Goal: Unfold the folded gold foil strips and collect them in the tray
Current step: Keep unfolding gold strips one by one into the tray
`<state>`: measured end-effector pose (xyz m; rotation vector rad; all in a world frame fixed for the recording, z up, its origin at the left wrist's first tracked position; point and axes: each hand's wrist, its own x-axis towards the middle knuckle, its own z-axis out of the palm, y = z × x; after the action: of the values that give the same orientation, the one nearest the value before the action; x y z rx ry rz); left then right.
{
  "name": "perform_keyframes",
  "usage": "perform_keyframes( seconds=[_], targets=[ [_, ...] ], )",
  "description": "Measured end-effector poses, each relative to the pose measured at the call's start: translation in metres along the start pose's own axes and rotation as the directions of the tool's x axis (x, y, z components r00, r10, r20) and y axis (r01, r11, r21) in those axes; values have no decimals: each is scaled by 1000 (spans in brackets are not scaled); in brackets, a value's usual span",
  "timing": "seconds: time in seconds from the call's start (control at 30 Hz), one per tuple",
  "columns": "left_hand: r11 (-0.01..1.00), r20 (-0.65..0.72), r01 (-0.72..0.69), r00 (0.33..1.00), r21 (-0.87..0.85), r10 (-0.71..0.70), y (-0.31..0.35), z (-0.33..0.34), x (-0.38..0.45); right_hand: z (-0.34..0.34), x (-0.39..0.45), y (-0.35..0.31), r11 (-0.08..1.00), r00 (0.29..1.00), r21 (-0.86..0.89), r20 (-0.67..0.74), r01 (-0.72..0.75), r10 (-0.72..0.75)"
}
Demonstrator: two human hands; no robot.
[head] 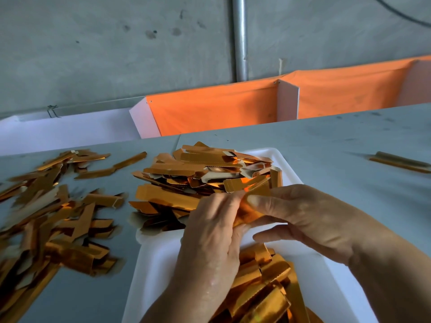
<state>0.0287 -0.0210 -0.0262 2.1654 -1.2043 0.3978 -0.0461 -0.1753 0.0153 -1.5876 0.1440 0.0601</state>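
One gold foil strip (248, 210) is held between both hands above the white tray (161, 257). My left hand (214, 231) grips its near end with curled fingers. My right hand (300, 215) pinches the far part between thumb and fingers. Most of this strip is hidden by my fingers. Inside the tray lie two heaps of gold strips, one at the far end (205, 173) and one at the near end (263, 285). A big loose pile of folded gold strips (51, 213) is spread on the grey table left of the tray.
A lone gold strip (401, 162) lies on the grey table (338, 141) at the far right. Orange cloth bins with white dividers (233, 108) run along the table's back edge, below a concrete wall with a metal pipe (240, 38).
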Motion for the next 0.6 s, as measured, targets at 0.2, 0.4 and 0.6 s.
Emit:
perform_keyframes(
  seconds=[0.2,0.4,0.6],
  targets=[
    [1000,21,-7,1000,6,7,4,-2,1,0,2,1,988,998,140,5,-68,68],
    [996,35,-40,999,76,37,9,-8,2,-1,2,2,932,994,346,5,-105,110],
    [996,49,41,998,-85,-36,4,-11,1,-5,1,-1,998,987,65,-159,-20,30]
  ],
)
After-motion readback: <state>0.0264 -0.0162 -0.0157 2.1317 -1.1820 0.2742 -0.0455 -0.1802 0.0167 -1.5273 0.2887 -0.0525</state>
